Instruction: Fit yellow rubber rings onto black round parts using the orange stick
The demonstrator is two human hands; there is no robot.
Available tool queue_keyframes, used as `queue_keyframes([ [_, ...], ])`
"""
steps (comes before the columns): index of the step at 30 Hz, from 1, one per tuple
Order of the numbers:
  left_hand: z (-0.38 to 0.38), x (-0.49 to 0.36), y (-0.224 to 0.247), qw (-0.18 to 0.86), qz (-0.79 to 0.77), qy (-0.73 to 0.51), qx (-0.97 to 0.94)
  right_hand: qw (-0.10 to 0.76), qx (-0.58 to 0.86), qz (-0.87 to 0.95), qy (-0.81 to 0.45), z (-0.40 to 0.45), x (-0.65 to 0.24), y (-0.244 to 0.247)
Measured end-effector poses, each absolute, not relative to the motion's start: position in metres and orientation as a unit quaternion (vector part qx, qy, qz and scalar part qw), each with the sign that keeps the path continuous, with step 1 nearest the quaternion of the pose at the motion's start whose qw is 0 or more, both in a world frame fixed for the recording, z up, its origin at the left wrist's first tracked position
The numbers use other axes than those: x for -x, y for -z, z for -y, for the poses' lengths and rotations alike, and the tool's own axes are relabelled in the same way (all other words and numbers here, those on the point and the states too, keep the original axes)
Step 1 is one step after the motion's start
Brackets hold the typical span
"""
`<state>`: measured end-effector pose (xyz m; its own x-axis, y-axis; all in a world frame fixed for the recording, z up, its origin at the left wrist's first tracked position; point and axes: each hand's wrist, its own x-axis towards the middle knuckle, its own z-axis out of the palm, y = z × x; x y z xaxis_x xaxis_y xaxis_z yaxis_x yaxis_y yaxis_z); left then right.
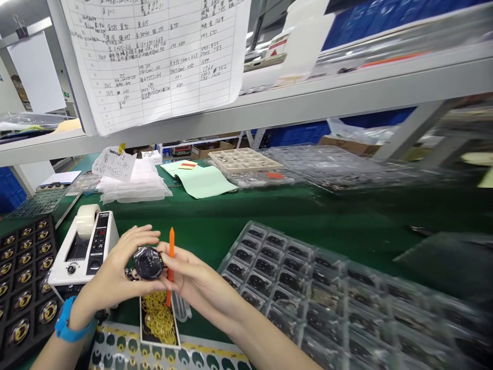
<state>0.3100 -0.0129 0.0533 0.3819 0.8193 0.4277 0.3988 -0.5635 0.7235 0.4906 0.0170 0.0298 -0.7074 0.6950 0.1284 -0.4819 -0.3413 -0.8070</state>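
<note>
While the left hand [115,267] cups the round dark metal watch case [148,263] with closed fingers, the right hand [192,280] grips it from the other side and pinches a slim orange plastic stick [171,246] upright. Both are above the small tray of yellow rubber rings [158,318], beside the white tape dispenser [82,246].

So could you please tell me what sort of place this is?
Probably a watch assembly bench in a factory: both hands hold a watch case, compartment trays of parts cover the green table, and a handwritten tally sheet hangs above.
</note>
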Motion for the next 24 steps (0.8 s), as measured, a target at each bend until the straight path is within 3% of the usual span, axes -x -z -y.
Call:
queue_keyframes([
  [3,0.014,-0.299,-0.058,0.297,-0.459,-0.372,-0.750,0.410,0.144,0.503,-0.747,-0.020,-0.497,-0.034],
  [5,0.014,-0.295,-0.061,0.335,-0.474,-0.388,-0.715,0.469,0.166,0.595,-0.631,-0.021,-0.502,-0.037],
  [9,0.017,-0.305,-0.059,0.487,-0.419,-0.492,-0.587,0.574,0.196,0.765,-0.218,-0.021,-0.512,-0.039],
  [13,0.026,-0.327,-0.057,0.652,-0.305,-0.522,-0.457,0.567,0.175,0.789,0.157,-0.021,-0.518,-0.042],
  [16,0.032,-0.337,-0.059,0.667,-0.283,-0.537,-0.432,0.541,0.158,0.790,0.242,-0.021,-0.517,-0.043],
  [24,0.032,-0.345,-0.054,0.560,-0.342,-0.586,-0.476,0.504,0.158,0.803,0.274,-0.021,-0.509,-0.037],
])
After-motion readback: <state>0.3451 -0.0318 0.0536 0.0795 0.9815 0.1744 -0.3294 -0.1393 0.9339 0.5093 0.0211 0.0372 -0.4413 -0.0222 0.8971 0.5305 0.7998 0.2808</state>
